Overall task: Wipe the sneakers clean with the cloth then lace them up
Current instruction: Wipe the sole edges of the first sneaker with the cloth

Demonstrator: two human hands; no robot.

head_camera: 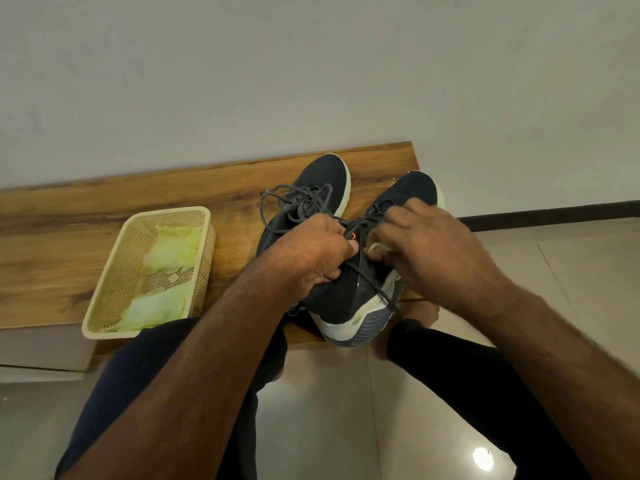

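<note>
1. Lacing under way on the near sneaker, which lies on the right end of the wooden bench, heel toward the person and overhanging the front edge.
2. Left hand curls round the collar and tongue of that shoe, steadying it; an orange-tipped lace end shows at its thumb.
3. Right hand has fingers bent down over the eyelets, pinching the dark lace; a pale green scrap under it may be the cloth, cannot tell for sure.
4. Second sneaker sits just behind, toe to the wall, laces loose and tangled on top.
5. Handling, as judged: shoe is light, upper soft and yielding, sole firmer. Best gripped at the heel or collar. Lace is thin, limp, prone to slip; hold it near the stiff tip.
6. Around: cream perforated basket to the left on the bench, well apart from the shoes, holding crumpled pale green cloths.
7. In the way: the other shoe's stray laces lie close and could snag; the person's knees crowd the bench edge.
</note>
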